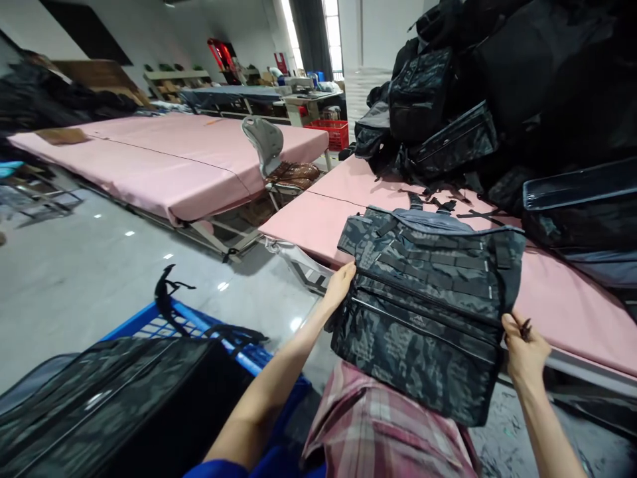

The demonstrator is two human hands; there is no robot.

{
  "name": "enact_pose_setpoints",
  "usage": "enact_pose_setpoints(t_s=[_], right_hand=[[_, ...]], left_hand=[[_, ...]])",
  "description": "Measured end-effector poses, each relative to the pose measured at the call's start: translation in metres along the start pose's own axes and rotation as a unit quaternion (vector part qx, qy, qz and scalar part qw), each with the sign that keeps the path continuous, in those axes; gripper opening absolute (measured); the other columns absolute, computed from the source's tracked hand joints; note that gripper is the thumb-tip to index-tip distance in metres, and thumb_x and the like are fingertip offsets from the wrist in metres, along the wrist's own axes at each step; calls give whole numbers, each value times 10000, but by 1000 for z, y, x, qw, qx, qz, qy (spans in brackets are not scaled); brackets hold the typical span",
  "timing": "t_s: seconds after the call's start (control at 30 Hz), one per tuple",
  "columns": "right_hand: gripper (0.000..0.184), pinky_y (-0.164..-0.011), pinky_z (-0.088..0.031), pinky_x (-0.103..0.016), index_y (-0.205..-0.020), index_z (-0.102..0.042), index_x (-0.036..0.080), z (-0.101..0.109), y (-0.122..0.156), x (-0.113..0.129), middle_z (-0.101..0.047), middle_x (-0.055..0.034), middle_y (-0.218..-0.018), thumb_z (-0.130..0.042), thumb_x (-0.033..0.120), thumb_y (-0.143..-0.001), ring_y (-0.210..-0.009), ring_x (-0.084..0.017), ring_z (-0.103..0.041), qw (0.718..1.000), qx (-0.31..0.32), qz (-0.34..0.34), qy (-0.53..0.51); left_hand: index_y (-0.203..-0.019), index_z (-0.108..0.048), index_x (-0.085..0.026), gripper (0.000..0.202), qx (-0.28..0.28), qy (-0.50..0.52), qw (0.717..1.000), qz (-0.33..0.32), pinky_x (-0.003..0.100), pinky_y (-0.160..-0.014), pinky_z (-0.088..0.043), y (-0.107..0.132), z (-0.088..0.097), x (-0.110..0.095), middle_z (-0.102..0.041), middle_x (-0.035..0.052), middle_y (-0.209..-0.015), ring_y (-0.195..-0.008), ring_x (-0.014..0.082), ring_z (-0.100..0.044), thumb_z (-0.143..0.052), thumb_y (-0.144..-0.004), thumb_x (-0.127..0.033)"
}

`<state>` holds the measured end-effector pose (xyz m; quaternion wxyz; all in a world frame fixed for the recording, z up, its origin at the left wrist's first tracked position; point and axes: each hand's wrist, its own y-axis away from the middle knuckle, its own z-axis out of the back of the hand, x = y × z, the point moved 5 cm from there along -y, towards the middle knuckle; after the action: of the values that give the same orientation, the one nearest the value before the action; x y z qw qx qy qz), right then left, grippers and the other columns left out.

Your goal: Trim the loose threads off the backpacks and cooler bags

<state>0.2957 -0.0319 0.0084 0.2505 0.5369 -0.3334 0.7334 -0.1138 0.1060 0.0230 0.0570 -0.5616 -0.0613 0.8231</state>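
A dark camouflage backpack (pixel 423 299) spans the gap between my hands, its upper part on the pink table and its lower part hanging over the edge above my lap. My left hand (pixel 341 285) pinches its left side. On the opposite side, my right hand (pixel 525 345) grips the edge with thumb and fingers. A small dark object (pixel 525 328), too small to make out, sticks out between the right fingers. Webbing rows and a zipped front pocket with a pale logo face me. Its back is hidden.
More dark backpacks (pixel 423 93) are heaped on the right of the pink table (pixel 318 226). At lower left, a blue plastic crate (pixel 144 322) carries another camouflage backpack (pixel 129 392). A grey chair (pixel 263 143) stands by a second pink table (pixel 164 159); a red crate (pixel 338 135) is behind.
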Motion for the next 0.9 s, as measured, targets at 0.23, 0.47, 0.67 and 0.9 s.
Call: enact_pose_setpoints(t_s=[0.23, 0.47, 0.67, 0.9], right_hand=[[531, -868, -453, -390, -995, -668, 110, 2, 5, 0, -680, -106, -941, -694, 446, -586, -868, -226, -617, 1000, -14, -24, -6], [451, -827, -480, -373, -985, -679, 136, -4, 27, 5, -680, -99, -973, -657, 426, -641, -877, -230, -627, 999, 16, -40, -30], [389, -863, -467, -406, -1001, -676, 184, 4, 38, 4, -668, -88, -1019, -651, 382, -667, -937, -240, -615, 997, 55, -32, -53], [232, -744, -501, -345, -865, -683, 197, 31, 0, 55, -682, -70, -888, -583, 378, -760, -825, -209, -627, 993, 41, 95, 59]], left_hand=[[-916, -603, -188, 165, -103, -168, 969, -148, 338, -838, -429, 51, 15, -44, -622, 45, -919, -907, 179, -540, -477, -845, -267], [-890, -608, -187, 133, -35, -114, 939, -321, 333, -850, -428, 16, -49, -126, -628, 38, -895, -911, 169, -539, -483, -843, -186], [-879, -624, -183, 140, 116, -114, 923, -350, 324, -858, -423, -37, -152, -197, -649, 39, -927, -928, 175, -538, -493, -830, -184], [-969, -621, -198, 198, 319, -148, 870, -345, 324, -851, -400, -27, -210, -208, -621, 37, -1014, -947, 189, -514, -563, -787, -253]])
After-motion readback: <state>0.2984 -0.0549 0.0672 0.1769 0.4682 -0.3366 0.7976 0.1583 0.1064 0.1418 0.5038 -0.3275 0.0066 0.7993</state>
